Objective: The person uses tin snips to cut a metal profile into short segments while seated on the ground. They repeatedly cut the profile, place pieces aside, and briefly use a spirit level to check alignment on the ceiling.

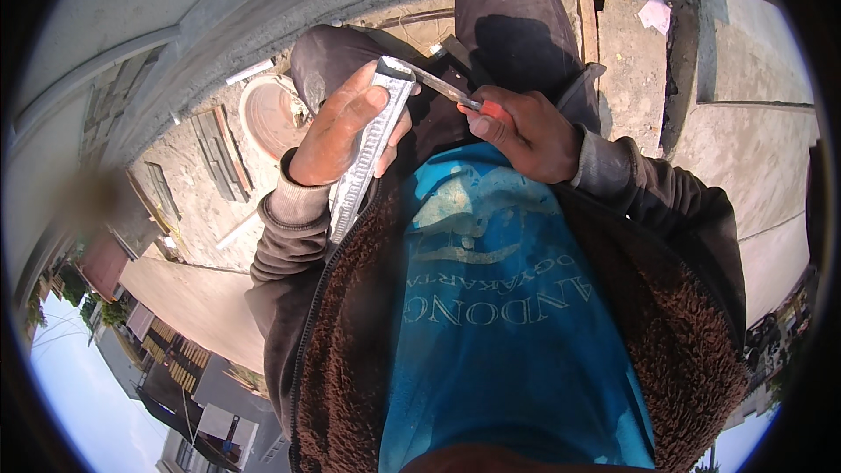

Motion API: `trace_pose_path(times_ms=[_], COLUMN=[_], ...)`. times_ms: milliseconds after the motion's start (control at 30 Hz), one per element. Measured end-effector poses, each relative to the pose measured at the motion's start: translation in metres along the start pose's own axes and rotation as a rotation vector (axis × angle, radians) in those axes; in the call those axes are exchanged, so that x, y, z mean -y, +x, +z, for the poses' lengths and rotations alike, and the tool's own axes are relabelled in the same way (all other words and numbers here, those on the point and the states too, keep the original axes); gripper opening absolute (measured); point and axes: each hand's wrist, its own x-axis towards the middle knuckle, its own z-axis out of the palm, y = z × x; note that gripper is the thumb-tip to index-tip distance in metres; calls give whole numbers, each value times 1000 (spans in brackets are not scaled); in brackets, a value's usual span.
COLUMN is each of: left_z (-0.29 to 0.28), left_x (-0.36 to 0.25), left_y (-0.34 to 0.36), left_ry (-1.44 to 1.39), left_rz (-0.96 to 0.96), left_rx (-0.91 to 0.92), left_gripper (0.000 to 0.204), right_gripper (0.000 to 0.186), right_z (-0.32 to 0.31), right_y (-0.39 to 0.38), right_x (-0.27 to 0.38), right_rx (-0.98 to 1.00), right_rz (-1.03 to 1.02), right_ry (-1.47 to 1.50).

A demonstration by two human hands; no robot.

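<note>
My left hand is closed round a long, silvery metal channel with a ribbed face. Its open end points up and away from me, and its lower part runs down along my left sleeve. My right hand grips a tool by its red handle. A slim, worn metal blade reaches left from that handle, and its tip meets the rim of the channel's open end. Whether the tool is a knife or one arm of a pair of snips I cannot tell.
My bent knees lie beyond my hands. A round, dusty basin stands on the left, beside grey strips on the concrete. A pale scrap lies at the far right. A concrete wall curves along the far side.
</note>
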Motion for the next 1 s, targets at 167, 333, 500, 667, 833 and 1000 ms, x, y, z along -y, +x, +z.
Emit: trace_pose_path(times_ms=[167, 333, 500, 667, 833, 1000], left_z=[-1, -3, -6, -7, -8, -6], left_x=[-2, -4, -5, -7, -11, -11], left_y=[2, 2, 0, -6, -7, -6], left_ry=[-40, -85, -43, 3, 102, 103], left_rz=[-16, -38, -48, -65, -65, -74], left_rx=[7, 11, 32, 42, 56, 30], left_gripper=[55, 56, 55, 52, 46, 43], right_gripper=[46, 44, 46, 48, 49, 44], right_z=[-2, -7, -6, -9, -7, -8], right_y=[-1, 2, 5, 4, 2, 2], right_x=[7, 6, -1, 1, 1, 6], right_rx=[-32, 23, 31, 95, 95, 130], right_rz=[3, 9, -45, -1, 10, 45], right_ry=[-36, -40, 83, 95, 102, 83])
